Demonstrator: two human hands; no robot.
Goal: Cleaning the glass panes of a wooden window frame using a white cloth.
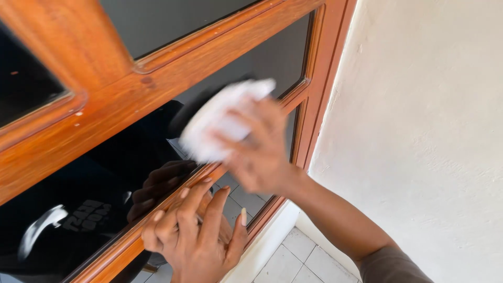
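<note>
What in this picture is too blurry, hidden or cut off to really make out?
- White cloth, head view: smeared by motion, so its fabric and folds are unclear.
- Right hand: also blurred; its grip on the cloth cannot be traced finger by finger.
- Left hand: rests on the wooden frame; its palm faces away and its wrist is cut off by the bottom edge.
- Dark glass pane: shows only reflections, so what lies behind is hidden.
</note>
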